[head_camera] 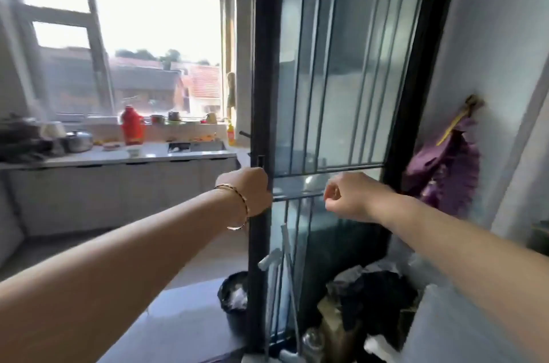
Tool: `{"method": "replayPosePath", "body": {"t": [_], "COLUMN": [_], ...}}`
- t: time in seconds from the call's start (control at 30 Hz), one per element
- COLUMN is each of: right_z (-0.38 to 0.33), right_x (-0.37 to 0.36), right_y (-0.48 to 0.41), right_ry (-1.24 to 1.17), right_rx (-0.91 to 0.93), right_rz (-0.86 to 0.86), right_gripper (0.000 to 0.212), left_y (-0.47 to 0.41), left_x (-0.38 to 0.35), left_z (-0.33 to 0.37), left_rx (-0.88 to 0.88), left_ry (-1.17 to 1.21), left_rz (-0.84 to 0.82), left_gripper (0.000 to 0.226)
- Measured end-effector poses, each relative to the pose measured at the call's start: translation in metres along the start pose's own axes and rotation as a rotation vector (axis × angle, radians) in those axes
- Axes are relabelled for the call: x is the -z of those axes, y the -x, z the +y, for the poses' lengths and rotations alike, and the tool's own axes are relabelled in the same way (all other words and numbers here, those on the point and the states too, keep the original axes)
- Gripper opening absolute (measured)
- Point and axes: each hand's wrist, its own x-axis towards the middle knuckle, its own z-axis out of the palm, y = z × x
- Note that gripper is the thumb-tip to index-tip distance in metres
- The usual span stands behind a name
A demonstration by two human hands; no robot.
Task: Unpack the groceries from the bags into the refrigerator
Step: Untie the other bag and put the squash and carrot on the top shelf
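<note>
A black-framed glass sliding door (pixel 326 80) stands in front of me at the kitchen doorway. My left hand (pixel 248 189), with a gold bangle on the wrist, grips the door's left frame edge just below a small latch. My right hand (pixel 353 195) hovers in front of the glass with its fingers curled and holds nothing. No refrigerator and no grocery bag is plainly in view. The picture is motion-blurred.
Beyond the door lies a kitchen counter (pixel 118 156) with a red jug (pixel 132 125), pots and a sink under a big window. A black bin (pixel 234 300) stands by the door's foot. Dark bags and clutter (pixel 371 303) pile at the lower right; a purple cloth (pixel 445 166) hangs on the wall.
</note>
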Motion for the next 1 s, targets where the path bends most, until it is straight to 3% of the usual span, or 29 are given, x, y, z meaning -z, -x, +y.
{"method": "replayPosePath", "body": {"t": [0.1, 0.23, 0.53, 0.63, 0.67, 0.7, 0.77, 0.83, 1.0], "right_z": [-0.077, -0.201, -0.499, -0.595, -0.625, -0.656, -0.714, -0.764, -0.870], "right_x": [-0.047, -0.100, -0.164, -0.179, -0.182, -0.189, -0.205, -0.217, -0.235], "right_y": [0.012, 0.050, 0.219, 0.293, 0.321, 0.348, 0.406, 0.456, 0.558], "right_ry": [-0.042, -0.072, 0.022, 0.051, 0.191, 0.276, 0.486, 0.317, 0.113], "right_rx": [0.188, 0.457, 1.073, 1.482, 1.580, 1.628, 1.702, 1.767, 1.654], "right_rz": [-0.083, -0.168, -0.354, -0.258, -0.318, -0.191, -0.232, -0.277, -0.528], "right_gripper": [0.009, 0.019, 0.026, 0.004, 0.020, 0.022, 0.018, 0.027, 0.029], "left_y": [0.083, 0.213, 0.542, 0.659, 0.697, 0.734, 0.806, 0.871, 1.005], "left_x": [-0.016, -0.034, -0.016, 0.000, 0.005, 0.011, 0.023, 0.037, 0.067], "left_z": [-0.067, -0.151, -0.297, -0.334, -0.346, -0.356, -0.372, -0.384, -0.411], "left_rx": [0.190, 0.469, 1.137, 1.326, 1.384, 1.439, 1.535, 1.605, 1.805], "left_ry": [-0.084, -0.101, -0.051, -0.039, -0.037, -0.036, -0.041, -0.053, -0.052], "left_rz": [-0.031, -0.147, -0.255, -0.244, -0.233, -0.223, -0.207, -0.189, -0.107], "left_gripper": [0.025, 0.025, 0.026, 0.024, 0.024, 0.025, 0.026, 0.024, 0.025]}}
